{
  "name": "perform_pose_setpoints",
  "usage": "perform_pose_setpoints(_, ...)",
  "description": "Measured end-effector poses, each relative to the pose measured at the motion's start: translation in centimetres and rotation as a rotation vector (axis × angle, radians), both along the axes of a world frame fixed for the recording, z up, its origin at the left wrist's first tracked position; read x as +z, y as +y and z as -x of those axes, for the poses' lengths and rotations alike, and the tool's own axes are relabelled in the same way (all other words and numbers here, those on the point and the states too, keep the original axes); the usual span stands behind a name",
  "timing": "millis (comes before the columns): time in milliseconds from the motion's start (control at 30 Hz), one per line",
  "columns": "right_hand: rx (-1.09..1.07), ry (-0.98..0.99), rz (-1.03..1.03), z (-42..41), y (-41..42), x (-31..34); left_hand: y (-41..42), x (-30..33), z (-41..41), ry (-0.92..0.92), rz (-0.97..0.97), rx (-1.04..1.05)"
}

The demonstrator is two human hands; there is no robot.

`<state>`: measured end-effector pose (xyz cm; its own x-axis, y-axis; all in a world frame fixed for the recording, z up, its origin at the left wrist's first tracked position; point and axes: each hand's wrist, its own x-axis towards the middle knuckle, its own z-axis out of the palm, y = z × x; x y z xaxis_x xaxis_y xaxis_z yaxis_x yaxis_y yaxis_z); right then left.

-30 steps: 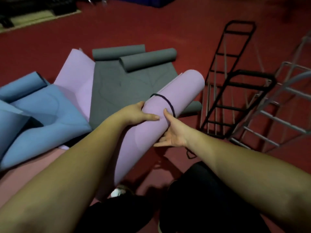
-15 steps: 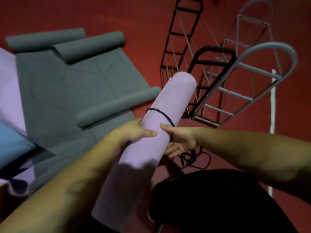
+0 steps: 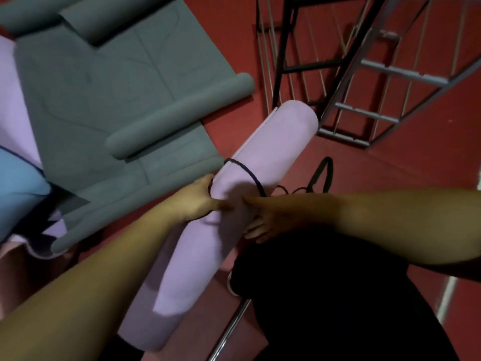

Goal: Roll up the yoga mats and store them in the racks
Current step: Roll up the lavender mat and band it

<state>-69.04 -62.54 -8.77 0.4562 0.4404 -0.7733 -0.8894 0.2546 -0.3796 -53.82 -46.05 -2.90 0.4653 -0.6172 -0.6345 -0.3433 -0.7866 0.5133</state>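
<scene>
A rolled lilac yoga mat (image 3: 234, 212) runs diagonally from bottom centre up toward the racks, with a thin black band (image 3: 247, 173) looped round it. My left hand (image 3: 200, 201) grips the roll from its left side, thumb on top. My right hand (image 3: 265, 217) holds it from the right, thumb on top and fingers underneath. A black rack (image 3: 299, 66) and a grey metal rack (image 3: 390, 74) stand on the red floor just beyond the roll's far end.
Grey mats (image 3: 117, 82) lie partly rolled at upper left, with a blue mat (image 3: 20, 178) and a lilac mat (image 3: 10, 100) at the left edge. Black straps (image 3: 317, 178) lie on the floor near the roll. My dark-clothed legs fill the lower right.
The view has swung right and closer to the racks. The lilac roll, held in both hands, now points its far end at the base of the racks.
</scene>
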Motion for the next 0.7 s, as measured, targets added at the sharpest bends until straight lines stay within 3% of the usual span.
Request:
perform_pose_setpoints(300, -0.294, 0.123, -0.021, 3.8, -0.2, -4.3, -4.8, -2.1, 2.6, 0.069, -0.060, -0.087)
perform_pose_setpoints(567, -0.564, 0.073, -0.014, 8.5, -5.8, -7.7, -13.6, -5.7, 4.6, 0.039, -0.063, -0.267)
perform_pose_setpoints(700, -0.752, 0.081, 0.038, 9.3, -8.5, -9.1, -17.2, -8.1, 5.3, 0.066, -0.028, -0.256)
